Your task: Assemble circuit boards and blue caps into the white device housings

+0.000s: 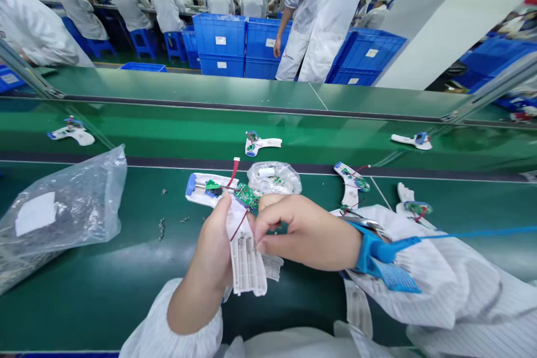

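Note:
My left hand is closed around a white gun-shaped plastic housing half, likely of a handheld thermometer, its ribbed handle toward me. A green circuit board lies in its upper part, and a red cable with a white plug sticks up from it. A thin dark-red wire runs down from the board across the handle. At the handle's right edge, my right hand pinches with thumb and forefinger; what is between the fingertips is hidden. A blue wrist strap circles my right wrist.
Loose screws lie left of my hands, beside a large clear plastic bag. A small bag of parts sits just beyond. More housings lie right and on the green belt. A person in a white coat stands across.

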A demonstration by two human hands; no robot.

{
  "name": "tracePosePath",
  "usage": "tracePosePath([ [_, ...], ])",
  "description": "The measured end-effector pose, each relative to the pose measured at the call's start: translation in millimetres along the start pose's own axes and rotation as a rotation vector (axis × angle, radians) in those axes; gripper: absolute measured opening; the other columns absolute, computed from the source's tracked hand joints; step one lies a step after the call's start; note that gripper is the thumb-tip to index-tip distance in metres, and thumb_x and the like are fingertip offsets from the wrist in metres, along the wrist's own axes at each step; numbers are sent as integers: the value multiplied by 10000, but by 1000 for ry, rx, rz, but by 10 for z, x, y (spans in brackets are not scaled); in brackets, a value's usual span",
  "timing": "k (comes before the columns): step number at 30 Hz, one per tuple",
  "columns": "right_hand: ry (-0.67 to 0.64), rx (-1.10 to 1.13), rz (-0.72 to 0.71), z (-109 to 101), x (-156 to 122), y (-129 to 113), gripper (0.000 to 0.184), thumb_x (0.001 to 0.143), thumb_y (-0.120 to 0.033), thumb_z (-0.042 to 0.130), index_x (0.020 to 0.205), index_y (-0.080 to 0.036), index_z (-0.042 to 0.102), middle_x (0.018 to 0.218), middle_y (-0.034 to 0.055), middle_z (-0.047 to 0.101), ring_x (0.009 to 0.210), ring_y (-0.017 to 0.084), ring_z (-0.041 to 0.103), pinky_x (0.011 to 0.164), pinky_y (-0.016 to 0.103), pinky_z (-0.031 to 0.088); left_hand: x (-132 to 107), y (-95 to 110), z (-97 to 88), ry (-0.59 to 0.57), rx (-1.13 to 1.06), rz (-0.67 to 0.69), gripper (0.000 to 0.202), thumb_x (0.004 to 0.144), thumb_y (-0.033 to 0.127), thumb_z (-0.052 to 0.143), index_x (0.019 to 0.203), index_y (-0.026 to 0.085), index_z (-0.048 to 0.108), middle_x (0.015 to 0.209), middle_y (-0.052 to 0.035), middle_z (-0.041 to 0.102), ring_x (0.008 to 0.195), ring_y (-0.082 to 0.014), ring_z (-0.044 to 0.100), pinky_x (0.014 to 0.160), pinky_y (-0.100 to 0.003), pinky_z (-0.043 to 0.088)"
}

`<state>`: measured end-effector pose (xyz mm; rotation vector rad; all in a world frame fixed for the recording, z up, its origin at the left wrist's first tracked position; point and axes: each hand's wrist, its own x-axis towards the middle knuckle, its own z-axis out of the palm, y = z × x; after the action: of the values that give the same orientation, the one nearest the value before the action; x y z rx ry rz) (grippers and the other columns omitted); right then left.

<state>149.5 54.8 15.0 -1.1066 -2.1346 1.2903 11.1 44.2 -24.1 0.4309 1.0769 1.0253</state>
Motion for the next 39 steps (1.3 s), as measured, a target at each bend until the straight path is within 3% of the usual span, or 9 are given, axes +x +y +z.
tracePosePath([
  [3, -35, -76, -55, -21, -9, -7, 78, 702, -86, 620, 670, -139, 668, 683, -6, 562, 679, 89, 529, 626, 192, 401, -70, -4, 56, -26, -180, -113, 282, 753, 407, 510, 620, 169, 583, 446, 33, 501, 423, -133, 506, 463, -251, 406],
  [7, -70, -148, -95, -60, -10, -37, 115, 695, -49, 611, 656, -142, 665, 672, -13, 554, 648, 79, 521, 605, 184, 401, -125, 13, 106, -13, -160, 22, 203, 684, 374, 609, 685, 174, 578, 535, 40, 551, 591, -172, 590, 596, -270, 447],
  [13, -119, -201, -91, -102, -7, -74, 133, 689, -44, 611, 648, -158, 667, 663, -18, 556, 628, 76, 522, 594, 189, 401, -156, 1, 129, -64, -108, 79, 198, 714, 372, 590, 672, 183, 544, 572, 53, 506, 620, -135, 536, 654, -247, 434],
  [20, -133, -195, 3, -131, 27, -33, 48, 673, -153, 669, 645, -179, 698, 639, -22, 550, 601, 77, 495, 561, 193, 383, -179, 9, 158, 15, -86, -50, 204, 715, 369, 550, 617, 197, 501, 530, 50, 462, 516, -119, 483, 496, -229, 400],
  [23, -120, -200, 80, -132, 59, -45, 55, 616, -183, 716, 569, -186, 687, 555, -44, 481, 525, 59, 425, 489, 183, 335, -199, 21, 169, -17, -20, -115, 286, 739, 426, 495, 564, 200, 507, 435, 29, 476, 404, -123, 455, 417, -241, 384],
  [30, -153, -189, 204, -106, 99, 4, 198, 535, -214, 768, 518, -163, 577, 434, -89, 389, 423, 40, 332, 387, 173, 250, -177, -54, 139, -36, 13, -71, 311, 745, 382, 509, 505, 186, 530, 412, 16, 485, 371, -107, 451, 393, -216, 368],
  [32, -92, -194, 100, -92, 48, 62, 167, 580, -206, 748, 570, -158, 588, 488, -71, 471, 466, 50, 394, 431, 168, 312, -160, -69, 121, -52, -69, -113, 310, 751, 377, 488, 521, 180, 553, 407, 14, 481, 381, -110, 449, 398, -214, 370],
  [35, 41, -181, -218, -54, -86, 163, 18, 716, -135, 628, 718, -150, 638, 651, -1, 603, 606, 83, 508, 590, 188, 413, -153, -53, 92, -94, -131, -196, 430, 775, 442, 402, 502, 164, 583, 399, -21, 504, 376, -126, 466, 399, -229, 376],
  [39, 118, -248, -480, 30, -260, 287, 264, 778, -30, 432, 911, -159, 620, 782, 58, 643, 684, 116, 552, 659, 241, 425, -160, -13, 71, -112, -85, -204, 583, 799, 494, 317, 404, 145, 566, 337, -64, 490, 352, -122, 449, 411, -227, 374],
])
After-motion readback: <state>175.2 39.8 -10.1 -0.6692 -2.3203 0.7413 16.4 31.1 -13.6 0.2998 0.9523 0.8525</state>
